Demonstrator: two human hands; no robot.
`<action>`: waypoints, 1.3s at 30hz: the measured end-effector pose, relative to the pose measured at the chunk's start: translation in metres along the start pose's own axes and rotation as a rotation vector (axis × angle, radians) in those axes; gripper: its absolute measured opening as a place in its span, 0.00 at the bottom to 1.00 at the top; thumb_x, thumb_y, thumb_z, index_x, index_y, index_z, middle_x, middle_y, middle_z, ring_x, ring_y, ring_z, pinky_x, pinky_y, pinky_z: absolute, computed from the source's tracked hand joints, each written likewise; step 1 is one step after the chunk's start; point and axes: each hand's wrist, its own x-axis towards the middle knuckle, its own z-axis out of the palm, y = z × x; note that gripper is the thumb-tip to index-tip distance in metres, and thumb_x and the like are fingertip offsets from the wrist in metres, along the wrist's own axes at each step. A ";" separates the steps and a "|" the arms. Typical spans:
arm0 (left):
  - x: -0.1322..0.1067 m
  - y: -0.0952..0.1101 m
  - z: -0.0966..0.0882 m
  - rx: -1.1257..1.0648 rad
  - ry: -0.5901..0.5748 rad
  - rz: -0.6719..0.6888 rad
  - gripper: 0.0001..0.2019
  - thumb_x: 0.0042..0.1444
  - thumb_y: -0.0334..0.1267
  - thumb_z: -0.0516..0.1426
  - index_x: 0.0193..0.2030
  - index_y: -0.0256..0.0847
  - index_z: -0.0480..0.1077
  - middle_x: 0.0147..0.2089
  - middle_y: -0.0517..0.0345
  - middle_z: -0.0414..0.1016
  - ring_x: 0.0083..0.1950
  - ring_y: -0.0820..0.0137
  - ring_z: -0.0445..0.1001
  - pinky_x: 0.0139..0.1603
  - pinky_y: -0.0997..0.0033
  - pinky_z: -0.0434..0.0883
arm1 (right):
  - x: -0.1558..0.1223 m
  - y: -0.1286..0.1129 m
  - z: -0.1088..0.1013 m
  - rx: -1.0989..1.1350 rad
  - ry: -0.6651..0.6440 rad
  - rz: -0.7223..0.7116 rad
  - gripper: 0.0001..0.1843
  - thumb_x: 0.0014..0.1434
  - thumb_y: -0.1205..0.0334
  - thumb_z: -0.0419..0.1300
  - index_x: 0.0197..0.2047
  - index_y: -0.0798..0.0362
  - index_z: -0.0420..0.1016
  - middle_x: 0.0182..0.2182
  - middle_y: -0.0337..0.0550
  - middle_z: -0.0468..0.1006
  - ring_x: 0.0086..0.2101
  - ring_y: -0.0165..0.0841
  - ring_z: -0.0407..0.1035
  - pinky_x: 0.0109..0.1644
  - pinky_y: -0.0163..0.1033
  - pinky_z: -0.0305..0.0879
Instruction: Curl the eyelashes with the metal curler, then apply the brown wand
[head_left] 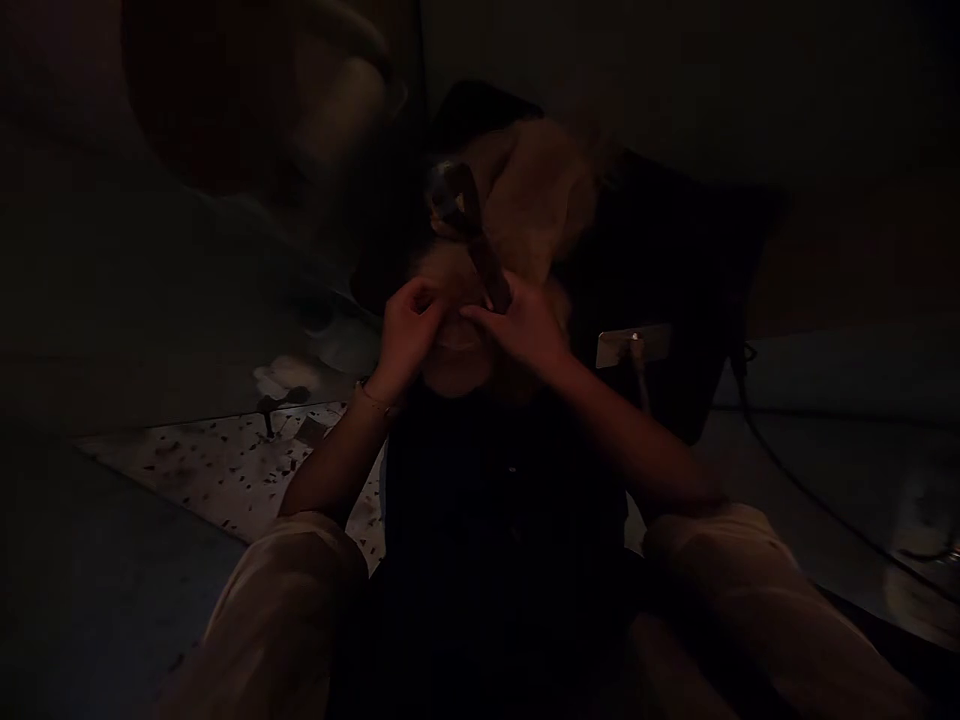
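Note:
The picture is very dark. My left hand (411,330) is closed, its thumb and fingertips pinched together, and whatever lies between them is too small to make out. My right hand (529,325) is beside it with the fingers curled and the thumb pointing left toward the left fingertips. From between its thumb and fingers a dark strip-like thing (486,262) slants up and left to a small shiny part (444,195). Both hands are close to a rounded form (456,375), perhaps a person's head, whose details are dim. Beige cloth (536,200) is bunched just beyond.
Black fabric (502,520) fills the space between my forearms. A flat plate (634,345) with a pale cord hangs off to the right. A dark cable (780,470) runs along the right side. At left is speckled flooring (225,465), with a blurred pale object (289,375) behind it.

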 end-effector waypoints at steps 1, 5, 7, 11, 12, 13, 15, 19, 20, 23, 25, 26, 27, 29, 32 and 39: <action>0.001 -0.001 0.000 -0.031 0.011 -0.020 0.04 0.53 0.29 0.61 0.31 0.36 0.70 0.30 0.63 0.71 0.34 0.76 0.71 0.36 0.80 0.68 | 0.001 0.002 0.001 0.022 0.007 0.008 0.15 0.53 0.59 0.67 0.28 0.52 0.62 0.26 0.35 0.68 0.30 0.30 0.65 0.39 0.41 0.67; 0.000 -0.006 0.002 -0.209 0.016 -0.092 0.09 0.54 0.37 0.64 0.30 0.37 0.69 0.28 0.62 0.69 0.30 0.77 0.69 0.31 0.81 0.67 | 0.000 0.011 -0.003 0.115 0.003 0.072 0.15 0.53 0.58 0.66 0.29 0.51 0.62 0.26 0.36 0.69 0.31 0.31 0.67 0.40 0.41 0.68; -0.001 -0.007 0.003 -0.307 -0.013 -0.155 0.11 0.55 0.42 0.64 0.32 0.37 0.70 0.31 0.61 0.71 0.33 0.76 0.71 0.34 0.79 0.68 | 0.000 0.015 -0.004 0.151 0.015 0.114 0.14 0.53 0.58 0.66 0.29 0.52 0.62 0.27 0.36 0.70 0.33 0.31 0.68 0.40 0.41 0.68; -0.001 -0.004 0.006 -0.467 -0.067 -0.245 0.11 0.59 0.43 0.63 0.39 0.37 0.71 0.37 0.57 0.74 0.39 0.72 0.74 0.43 0.74 0.72 | 0.000 0.019 -0.006 0.186 0.064 0.179 0.15 0.51 0.57 0.66 0.29 0.52 0.62 0.29 0.37 0.73 0.32 0.30 0.68 0.40 0.39 0.67; 0.000 -0.003 0.005 -0.504 -0.055 -0.246 0.10 0.60 0.42 0.62 0.39 0.36 0.71 0.37 0.57 0.73 0.39 0.73 0.74 0.42 0.74 0.71 | 0.000 0.019 -0.006 0.193 0.076 0.185 0.15 0.51 0.57 0.66 0.29 0.52 0.61 0.29 0.37 0.73 0.32 0.30 0.68 0.40 0.39 0.67; 0.001 -0.003 0.004 -0.540 -0.032 -0.243 0.08 0.62 0.40 0.60 0.37 0.36 0.70 0.36 0.58 0.72 0.37 0.74 0.73 0.41 0.75 0.71 | 0.000 0.020 -0.006 0.198 0.084 0.189 0.16 0.50 0.56 0.65 0.29 0.52 0.61 0.29 0.37 0.74 0.32 0.29 0.68 0.40 0.39 0.67; 0.004 -0.002 0.000 -0.588 0.055 -0.226 0.10 0.66 0.37 0.55 0.34 0.36 0.67 0.32 0.59 0.68 0.33 0.77 0.69 0.36 0.77 0.68 | 0.001 0.020 -0.006 0.205 0.094 0.195 0.16 0.50 0.55 0.65 0.28 0.52 0.60 0.29 0.36 0.74 0.31 0.28 0.67 0.38 0.38 0.66; 0.002 0.003 -0.013 -0.304 0.446 0.034 0.09 0.70 0.39 0.50 0.41 0.39 0.67 0.41 0.58 0.68 0.41 0.77 0.68 0.45 0.72 0.68 | 0.001 0.021 -0.004 0.227 0.097 0.199 0.17 0.50 0.55 0.65 0.28 0.51 0.58 0.30 0.37 0.74 0.31 0.28 0.67 0.38 0.37 0.66; 0.000 0.005 -0.016 -0.172 0.532 0.169 0.09 0.69 0.41 0.51 0.43 0.40 0.68 0.44 0.58 0.68 0.46 0.75 0.68 0.51 0.70 0.67 | 0.001 0.021 -0.003 0.229 0.103 0.197 0.17 0.50 0.55 0.65 0.28 0.51 0.58 0.30 0.37 0.74 0.31 0.28 0.67 0.39 0.37 0.66; -0.009 0.014 -0.018 0.125 0.448 0.417 0.12 0.68 0.42 0.52 0.36 0.39 0.71 0.44 0.56 0.70 0.50 0.72 0.68 0.57 0.66 0.65 | 0.001 0.022 -0.002 0.233 0.122 0.191 0.18 0.49 0.55 0.65 0.27 0.51 0.57 0.31 0.38 0.75 0.32 0.29 0.68 0.40 0.39 0.67; -0.013 0.016 -0.015 0.256 0.242 0.384 0.14 0.66 0.43 0.55 0.32 0.39 0.73 0.42 0.55 0.72 0.48 0.70 0.70 0.53 0.67 0.67 | 0.000 0.022 -0.001 0.246 0.125 0.187 0.18 0.49 0.55 0.65 0.27 0.51 0.57 0.31 0.37 0.75 0.33 0.29 0.69 0.41 0.39 0.67; -0.014 0.016 -0.012 0.312 0.155 0.344 0.11 0.63 0.42 0.58 0.32 0.39 0.74 0.41 0.56 0.73 0.47 0.69 0.71 0.52 0.67 0.67 | 0.000 0.022 0.000 0.254 0.125 0.184 0.19 0.49 0.55 0.65 0.27 0.51 0.57 0.30 0.37 0.75 0.33 0.29 0.69 0.41 0.39 0.68; -0.015 0.014 -0.009 0.355 0.080 0.309 0.08 0.60 0.41 0.61 0.34 0.40 0.75 0.42 0.56 0.74 0.47 0.69 0.72 0.51 0.68 0.68 | 0.000 0.023 0.000 0.260 0.127 0.180 0.19 0.50 0.55 0.65 0.28 0.51 0.56 0.30 0.37 0.75 0.32 0.29 0.69 0.41 0.39 0.68; -0.015 0.009 -0.003 0.381 -0.029 0.236 0.06 0.55 0.39 0.65 0.36 0.40 0.77 0.40 0.57 0.75 0.44 0.69 0.73 0.48 0.70 0.70 | 0.000 0.022 0.000 0.266 0.134 0.169 0.18 0.50 0.55 0.65 0.28 0.51 0.56 0.30 0.37 0.74 0.32 0.29 0.69 0.41 0.39 0.68; -0.017 0.002 0.001 0.322 -0.125 0.138 0.07 0.52 0.33 0.66 0.39 0.40 0.77 0.38 0.60 0.77 0.40 0.71 0.75 0.43 0.75 0.71 | 0.000 0.021 0.000 0.258 0.160 0.158 0.17 0.50 0.57 0.64 0.28 0.51 0.56 0.30 0.37 0.74 0.32 0.29 0.68 0.40 0.39 0.67; -0.023 0.003 0.005 0.255 -0.027 0.166 0.08 0.52 0.28 0.63 0.39 0.39 0.77 0.40 0.60 0.79 0.43 0.71 0.77 0.47 0.75 0.72 | -0.001 0.023 -0.002 0.223 0.146 0.156 0.17 0.51 0.54 0.63 0.28 0.51 0.57 0.33 0.39 0.76 0.35 0.30 0.69 0.43 0.40 0.68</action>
